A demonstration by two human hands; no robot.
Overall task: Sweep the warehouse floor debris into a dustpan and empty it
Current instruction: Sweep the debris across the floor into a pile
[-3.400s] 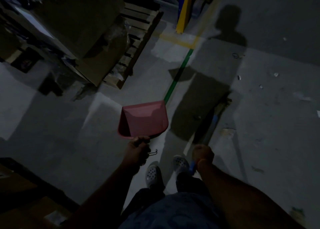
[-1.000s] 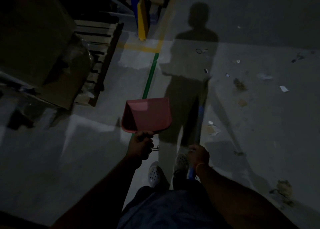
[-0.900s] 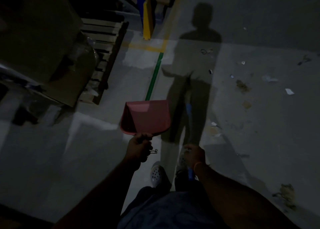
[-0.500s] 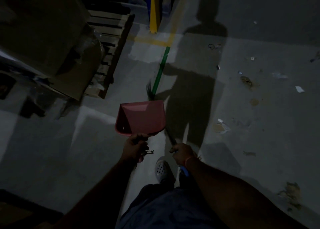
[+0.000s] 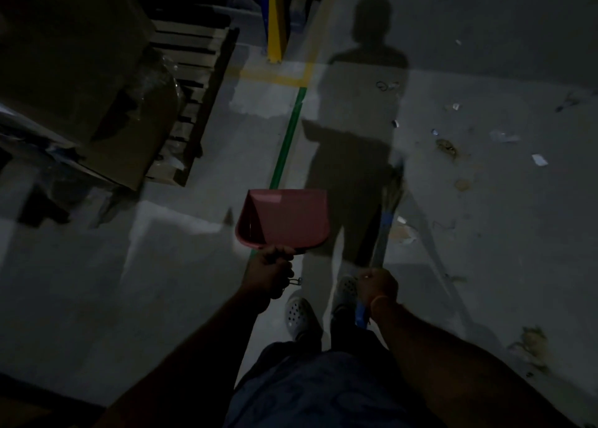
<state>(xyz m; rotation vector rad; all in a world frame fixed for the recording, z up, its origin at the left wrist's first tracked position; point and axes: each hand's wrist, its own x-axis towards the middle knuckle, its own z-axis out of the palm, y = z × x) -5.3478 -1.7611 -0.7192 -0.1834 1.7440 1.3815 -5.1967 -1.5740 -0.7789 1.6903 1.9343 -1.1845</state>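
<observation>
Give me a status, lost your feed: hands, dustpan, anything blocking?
Left hand grips dustpan, held off the floor. Right hand grips broom. Paper scraps ahead right, unswept. Pallet far left, path open.

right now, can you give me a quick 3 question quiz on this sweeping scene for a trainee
1. Multiple choice: the left hand grips what? A) broom B) pink dustpan C) box
2. True or false: the paper scraps lie on the floor to the person's right.
3. Fill in: the green floor line runs up to a ____ line.

Key: 1 B, the pink dustpan; the right hand holds the broom. 2 True. 3 Yellow.
</observation>
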